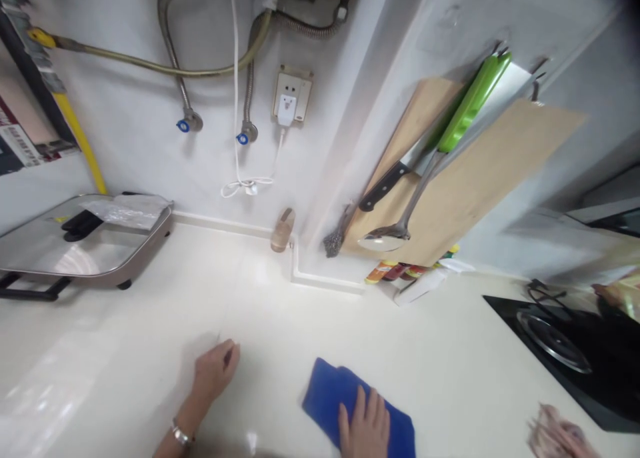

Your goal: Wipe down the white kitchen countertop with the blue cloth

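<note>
A folded blue cloth [325,395] lies on the white countertop [270,298], low in the view. My right hand [367,425] rests flat on top of it, fingers stretched out and slightly apart. To the left, my left hand [216,368] is curled into a fist just over the counter, with a silver bracelet [180,434] at the wrist. Whatever is inside that fist, if anything, is hidden by the fingers.
An electric pan [145,245] with a glass lid stands at left. Cutting boards [480,191], a knife [385,186] and a ladle [405,211] hang on the wall. Condiment bottles [383,271] stand below. A black cooktop [600,391] and a blurred crumpled cloth [555,431] are at right.
</note>
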Demonstrator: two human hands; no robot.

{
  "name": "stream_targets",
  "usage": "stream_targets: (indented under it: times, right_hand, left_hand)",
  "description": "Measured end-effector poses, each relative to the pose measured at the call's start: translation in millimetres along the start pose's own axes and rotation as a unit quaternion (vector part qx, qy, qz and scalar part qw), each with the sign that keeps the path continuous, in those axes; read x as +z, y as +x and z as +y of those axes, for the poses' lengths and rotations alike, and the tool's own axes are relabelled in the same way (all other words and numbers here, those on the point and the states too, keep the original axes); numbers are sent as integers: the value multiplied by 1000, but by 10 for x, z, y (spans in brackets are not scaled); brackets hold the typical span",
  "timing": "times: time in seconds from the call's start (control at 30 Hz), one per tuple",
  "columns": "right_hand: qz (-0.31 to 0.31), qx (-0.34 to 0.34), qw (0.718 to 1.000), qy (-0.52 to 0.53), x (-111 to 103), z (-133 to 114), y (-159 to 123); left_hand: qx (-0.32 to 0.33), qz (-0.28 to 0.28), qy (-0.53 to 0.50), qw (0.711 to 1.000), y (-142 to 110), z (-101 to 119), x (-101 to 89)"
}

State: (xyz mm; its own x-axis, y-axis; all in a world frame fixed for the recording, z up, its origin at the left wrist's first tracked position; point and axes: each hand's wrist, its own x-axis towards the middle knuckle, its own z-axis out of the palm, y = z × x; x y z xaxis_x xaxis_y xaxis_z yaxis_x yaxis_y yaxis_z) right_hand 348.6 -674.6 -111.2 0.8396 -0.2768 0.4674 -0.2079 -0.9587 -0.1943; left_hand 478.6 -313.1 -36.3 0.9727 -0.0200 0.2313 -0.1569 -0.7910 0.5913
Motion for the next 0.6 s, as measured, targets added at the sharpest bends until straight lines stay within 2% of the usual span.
stream_targets:
  times: [0.1, 0.2, 0.3, 0.43, 0.6]
  right_hand:
    - [-47, -15, 999, -3, 84, -269, 1]
    - [-99, -40, 994, 2, 125, -566, 79]
    - [-142, -85, 986, 11, 92, -886, 260]
    - [-170, -130, 977, 6, 70, -1216, 623]
    - [-206, -153, 967, -10, 258, -1381, 1054]
  left_hand:
    - [-141, -2, 60, 988, -7, -248, -375]
    - [-281, 5, 104, 954, -47, -533, -736]
    - [-361, 7, 140, 922, -120, -781, -998]
    - [-402, -25, 175, 899, -151, -918, -1112]
    - [-418, -32, 189, 888, -106, -860, -1034]
